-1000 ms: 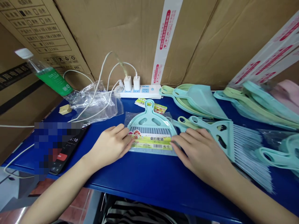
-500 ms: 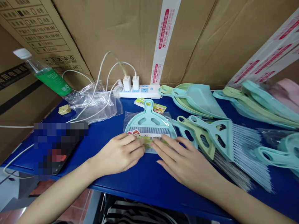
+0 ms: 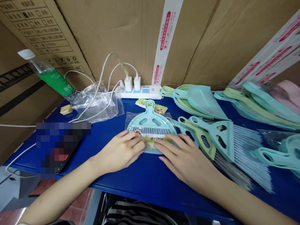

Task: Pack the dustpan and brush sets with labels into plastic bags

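A light blue dustpan and brush set (image 3: 151,117) in a clear plastic bag lies on the blue table, handle pointing away from me. Its printed label card (image 3: 150,142) crosses the lower part, over the grey-blue bristles. My left hand (image 3: 124,151) is closed at the set's lower left edge, fingers bent over the label's end; the thumb is mostly hidden. On the label's right side, my right hand (image 3: 185,161) rests palm down, fingers stretched out and slightly apart. Just behind the set lie loose label cards (image 3: 161,108).
Several brushes (image 3: 217,137) and dustpans (image 3: 199,98) lie to the right, with bagged sets (image 3: 264,103) beyond. At the back stand a power strip (image 3: 152,92) and cardboard boxes (image 3: 131,37). Leftward are a bottle (image 3: 56,82), cables, a plastic bag (image 3: 98,106) and a phone (image 3: 67,156).
The fingers of both hands have shifted slightly along the label, the set staying in place. My view has moved a little to the left.
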A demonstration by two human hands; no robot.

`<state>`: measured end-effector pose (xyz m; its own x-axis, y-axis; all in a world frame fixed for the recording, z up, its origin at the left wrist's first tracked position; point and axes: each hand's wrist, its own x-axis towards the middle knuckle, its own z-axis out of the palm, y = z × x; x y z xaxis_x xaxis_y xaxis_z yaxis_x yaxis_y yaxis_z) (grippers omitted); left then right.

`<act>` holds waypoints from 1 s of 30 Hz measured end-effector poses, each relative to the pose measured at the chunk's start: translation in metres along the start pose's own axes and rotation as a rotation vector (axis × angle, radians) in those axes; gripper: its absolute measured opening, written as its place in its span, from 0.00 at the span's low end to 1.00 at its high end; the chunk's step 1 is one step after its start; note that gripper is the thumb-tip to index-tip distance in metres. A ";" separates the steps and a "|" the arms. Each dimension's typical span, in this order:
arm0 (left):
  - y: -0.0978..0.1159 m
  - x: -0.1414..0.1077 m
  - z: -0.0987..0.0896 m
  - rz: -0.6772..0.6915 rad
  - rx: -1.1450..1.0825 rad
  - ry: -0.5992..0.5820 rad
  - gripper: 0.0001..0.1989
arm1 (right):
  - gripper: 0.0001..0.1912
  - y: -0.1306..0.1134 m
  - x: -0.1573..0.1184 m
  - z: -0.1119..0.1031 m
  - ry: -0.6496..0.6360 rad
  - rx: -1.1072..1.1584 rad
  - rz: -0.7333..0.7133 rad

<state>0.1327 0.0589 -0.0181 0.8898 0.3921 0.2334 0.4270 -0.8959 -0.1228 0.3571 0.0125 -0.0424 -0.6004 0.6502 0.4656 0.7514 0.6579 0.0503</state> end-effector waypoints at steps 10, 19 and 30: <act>-0.003 -0.001 -0.004 -0.022 0.019 -0.018 0.13 | 0.17 0.007 0.000 -0.010 0.016 -0.007 0.057; -0.007 -0.005 -0.004 -0.049 -0.018 -0.056 0.10 | 0.16 0.018 -0.004 -0.018 0.016 -0.036 0.135; -0.010 -0.005 -0.008 -0.093 -0.053 -0.090 0.11 | 0.21 0.020 -0.002 -0.023 0.019 -0.075 0.154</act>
<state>0.1223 0.0639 -0.0102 0.8584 0.4892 0.1541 0.5016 -0.8634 -0.0533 0.3798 0.0152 -0.0219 -0.4718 0.7335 0.4892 0.8530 0.5202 0.0425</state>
